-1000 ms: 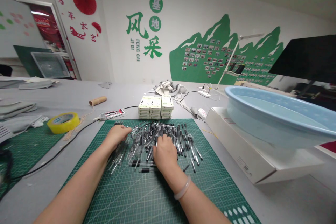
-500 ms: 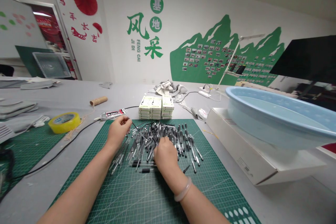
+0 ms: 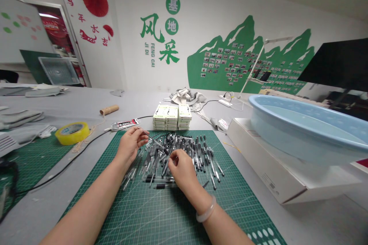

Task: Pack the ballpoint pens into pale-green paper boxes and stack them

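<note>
My left hand (image 3: pixel 131 143) pinches one end of a slim pen (image 3: pixel 156 142) with a clear shaft. The pen slants down to the right, and its dark end lies close to the fingers of my right hand (image 3: pixel 181 166). That hand is closed in a pinch just above the front of the pile; what its fingertips hold is hidden. Beneath both hands spreads a heap of clear pens with black caps (image 3: pixel 198 151), on a green cutting mat (image 3: pixel 143 214). A few pens lie crosswise at the front of the heap.
Stacked small white-and-green boxes (image 3: pixel 171 116) stand behind the heap. To the left are a glue tube (image 3: pixel 125 124), a yellow tape roll (image 3: pixel 72 133) and a black cable (image 3: pixel 69 161). A blue basin (image 3: pixel 304 134) rests on a white box (image 3: pixel 273 176) at right.
My left hand has turned and its fingers have opened out somewhat around the pen, which shows more. My right hand has lifted slightly from the heap, fingers still pinched.
</note>
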Motion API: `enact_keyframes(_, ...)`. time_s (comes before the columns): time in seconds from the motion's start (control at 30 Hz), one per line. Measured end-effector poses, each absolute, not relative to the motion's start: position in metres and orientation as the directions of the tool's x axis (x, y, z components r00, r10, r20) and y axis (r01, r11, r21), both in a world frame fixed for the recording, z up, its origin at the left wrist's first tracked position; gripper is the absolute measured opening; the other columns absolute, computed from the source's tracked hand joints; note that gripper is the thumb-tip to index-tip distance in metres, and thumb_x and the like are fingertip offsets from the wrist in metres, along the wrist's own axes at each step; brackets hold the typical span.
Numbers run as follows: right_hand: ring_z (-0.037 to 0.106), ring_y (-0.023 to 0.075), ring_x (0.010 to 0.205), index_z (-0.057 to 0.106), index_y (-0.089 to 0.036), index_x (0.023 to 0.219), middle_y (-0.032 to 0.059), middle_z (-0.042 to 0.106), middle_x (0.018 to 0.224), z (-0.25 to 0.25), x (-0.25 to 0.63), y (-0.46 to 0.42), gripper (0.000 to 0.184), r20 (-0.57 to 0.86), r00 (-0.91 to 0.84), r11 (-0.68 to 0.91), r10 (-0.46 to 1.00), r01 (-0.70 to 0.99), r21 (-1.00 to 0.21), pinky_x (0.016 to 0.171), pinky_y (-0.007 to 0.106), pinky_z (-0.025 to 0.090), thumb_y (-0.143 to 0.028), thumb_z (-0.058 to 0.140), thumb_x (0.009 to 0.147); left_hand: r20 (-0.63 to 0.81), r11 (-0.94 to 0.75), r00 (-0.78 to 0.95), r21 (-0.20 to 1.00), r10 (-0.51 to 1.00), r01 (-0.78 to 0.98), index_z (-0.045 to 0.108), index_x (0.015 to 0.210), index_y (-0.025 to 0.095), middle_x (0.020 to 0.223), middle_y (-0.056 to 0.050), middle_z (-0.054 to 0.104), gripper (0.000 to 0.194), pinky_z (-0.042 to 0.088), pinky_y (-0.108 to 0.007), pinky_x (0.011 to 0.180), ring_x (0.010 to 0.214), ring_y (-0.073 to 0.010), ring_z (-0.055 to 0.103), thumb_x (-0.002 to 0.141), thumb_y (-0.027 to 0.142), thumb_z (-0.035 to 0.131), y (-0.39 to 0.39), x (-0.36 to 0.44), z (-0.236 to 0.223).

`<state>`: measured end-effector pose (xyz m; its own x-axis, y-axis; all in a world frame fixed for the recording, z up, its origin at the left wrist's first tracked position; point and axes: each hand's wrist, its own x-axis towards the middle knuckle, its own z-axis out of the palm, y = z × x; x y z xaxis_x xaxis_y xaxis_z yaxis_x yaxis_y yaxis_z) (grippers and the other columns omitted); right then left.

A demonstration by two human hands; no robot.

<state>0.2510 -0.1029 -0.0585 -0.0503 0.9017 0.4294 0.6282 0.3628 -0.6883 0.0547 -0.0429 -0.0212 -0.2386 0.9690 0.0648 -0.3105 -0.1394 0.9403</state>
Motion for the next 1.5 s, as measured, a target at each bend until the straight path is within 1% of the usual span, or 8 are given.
enact_keyframes(0.43,0.052,0.0151,0.07,0.056,-0.019,0.074,0.0011,0.058,0.076,-0.057,0.251,-0.105,0.008,0.464,-0.084,0.412,0.882,0.617,-0.67,0.063,0.025,0.037,-0.012,0.055,0.074,0.246,-0.253,-0.08,0.964,0.966,-0.085,0.056,0.081,0.018,0.078,-0.002,0.066,0.024,0.05,-0.025,0.054,0.061,-0.0129,0.059,0.071,0.039,0.065,-0.055,0.062,-0.006)
enact_keyframes(0.63,0.055,0.0153,0.073,0.064,-0.019,0.086,0.001,0.064,0.08,-0.053,0.25,-0.103,0.014,0.329,-0.129,0.348,0.935,0.173,-0.921,0.068,0.026,0.042,-0.017,0.055,0.075,0.215,-0.285,0.303,0.935,0.928,0.21,0.066,0.084,0.017,0.089,-0.007,0.069,0.025,0.048,-0.028,0.07,0.082,-0.0197,0.061,0.072,0.04,0.063,-0.07,0.077,0.007)
enact_keyframes(0.77,0.057,0.0145,0.075,0.065,-0.019,0.086,0.0011,0.066,0.086,-0.052,0.248,-0.102,0.015,0.246,-0.175,0.224,0.953,-0.136,-0.965,0.07,0.026,0.044,-0.019,0.056,0.074,0.169,-0.237,0.225,0.917,0.96,0.322,0.066,0.089,0.018,0.087,-0.006,0.07,0.032,0.048,-0.028,0.066,0.08,-0.0204,0.063,0.078,0.045,0.053,-0.057,0.059,-0.002)
enact_keyframes(0.83,0.055,0.013,0.065,0.063,-0.019,0.084,-0.0005,0.063,0.076,-0.052,0.247,-0.102,0.012,0.202,-0.174,0.159,0.964,-0.231,-0.96,0.062,0.025,0.044,-0.019,0.056,0.073,0.154,-0.149,0.039,0.806,0.987,0.573,0.066,0.081,0.018,0.079,-0.006,0.07,0.03,0.046,-0.027,0.062,0.071,-0.0204,0.063,0.08,0.044,0.049,-0.045,0.041,-0.014)
enact_keyframes(0.9,0.052,0.0115,0.057,0.061,-0.019,0.081,-0.0023,0.059,0.069,-0.054,0.246,-0.102,0.01,0.18,-0.173,0.129,0.968,-0.272,-0.953,0.055,0.023,0.042,-0.019,0.056,0.073,0.151,-0.027,-0.067,0.547,0.986,0.836,0.066,0.075,0.019,0.076,-0.007,0.07,0.021,0.044,-0.028,0.065,0.073,-0.0224,0.063,0.076,0.036,0.053,-0.034,0.025,-0.029)
enact_keyframes(1.03,0.049,0.0094,0.053,0.058,-0.018,0.079,-0.0033,0.056,0.067,-0.059,0.246,-0.098,0.009,0.186,-0.154,0.144,0.97,-0.251,-0.957,0.05,0.021,0.037,-0.017,0.056,0.07,0.148,0.096,-0.129,0.216,0.981,0.972,0.066,0.079,0.018,0.084,-0.011,0.071,0.019,0.043,-0.029,0.069,0.084,-0.0251,0.064,0.077,0.028,0.05,-0.025,0.013,-0.055)
enact_keyframes(1.2,0.047,0.0082,0.05,0.058,-0.018,0.077,-0.0036,0.056,0.067,-0.06,0.247,-0.097,0.008,0.193,-0.131,0.162,0.972,-0.212,-0.964,0.049,0.021,0.035,-0.017,0.056,0.07,0.164,0.1,-0.114,0.092,0.98,0.991,0.064,0.087,0.015,0.093,-0.016,0.068,0.025,0.046,-0.032,0.068,0.086,-0.0278,0.064,0.083,0.028,0.043,-0.026,0.023,-0.067)
enact_keyframes(1.5,0.049,0.0089,0.051,0.059,-0.017,0.078,-0.0031,0.056,0.067,-0.063,0.249,-0.095,0.009,0.199,-0.123,0.178,0.972,-0.162,-0.97,0.049,0.022,0.036,-0.016,0.056,0.07,0.146,0.104,-0.115,0.078,0.983,0.991,0.063,0.088,0.014,0.095,-0.016,0.065,0.024,0.046,-0.033,0.064,0.084,-0.0283,0.064,0.081,0.019,0.04,-0.021,0.027,-0.07)
